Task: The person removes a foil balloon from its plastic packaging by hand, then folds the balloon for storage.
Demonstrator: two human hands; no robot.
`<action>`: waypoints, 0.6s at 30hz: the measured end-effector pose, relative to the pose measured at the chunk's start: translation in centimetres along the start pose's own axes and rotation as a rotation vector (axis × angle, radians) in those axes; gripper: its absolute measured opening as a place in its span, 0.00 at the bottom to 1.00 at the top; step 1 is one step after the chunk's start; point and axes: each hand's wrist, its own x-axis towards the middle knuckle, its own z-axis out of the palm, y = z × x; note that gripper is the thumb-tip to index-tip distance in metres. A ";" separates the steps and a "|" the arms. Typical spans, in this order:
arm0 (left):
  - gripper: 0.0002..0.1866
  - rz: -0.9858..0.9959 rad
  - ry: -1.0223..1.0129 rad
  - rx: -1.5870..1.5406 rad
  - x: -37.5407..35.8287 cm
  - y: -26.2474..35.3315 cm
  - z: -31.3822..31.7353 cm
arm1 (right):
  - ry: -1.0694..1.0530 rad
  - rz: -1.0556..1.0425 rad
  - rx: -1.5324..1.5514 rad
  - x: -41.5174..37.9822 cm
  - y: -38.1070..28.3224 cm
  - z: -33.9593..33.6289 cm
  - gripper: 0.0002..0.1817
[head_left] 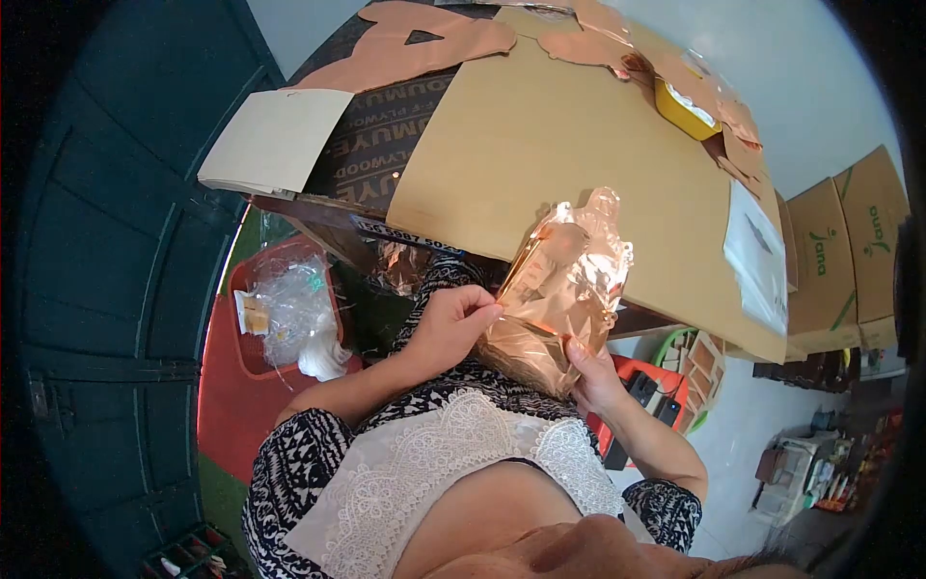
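A shiny rose-gold foil piece (579, 265), wrinkled and with a wavy, tabbed outline, lies over my lap and against the table's front edge. My left hand (458, 323) pinches its left edge between thumb and forefinger. On its lower right, my right hand (590, 374) grips it, thumb on top and the fingers mostly hidden beneath. Under the foil's upper part is a tan cardboard sheet (540, 135) on the table. More flat rose-gold foil shapes (415, 41) lie along the table's far side.
White sheets (275, 140) lie at the table's left corner. A yellow tray (685, 111) and a clear plastic packet (755, 251) are on the right. A red basket (253, 338) of plastic scraps stands at lower left. Cardboard boxes (839, 251) stand at right.
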 end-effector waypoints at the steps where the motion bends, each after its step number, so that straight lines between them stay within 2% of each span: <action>1: 0.08 0.056 0.007 0.029 0.0 -0.3 0.0 | -0.008 0.005 0.005 0.1 -0.1 0.1 0.27; 4: 0.07 0.327 0.136 0.191 0.2 -0.9 0.5 | -0.015 -0.020 0.001 0.2 -0.6 0.9 0.26; 7: 0.04 0.178 0.114 0.232 -0.4 0.0 0.5 | 0.004 -0.018 -0.003 0.1 -0.8 1.3 0.26; 10: 0.03 0.071 0.137 0.095 -0.5 -0.1 0.9 | 0.006 0.099 -0.040 0.4 -0.6 0.0 0.30; 13: 0.04 0.127 0.165 0.100 -0.4 -1.3 1.0 | -0.008 0.073 -0.029 0.5 -0.9 1.1 0.30; 18: 0.04 -0.064 0.107 -0.021 -0.3 -0.2 0.8 | 0.003 0.029 -0.030 0.6 -1.3 1.8 0.29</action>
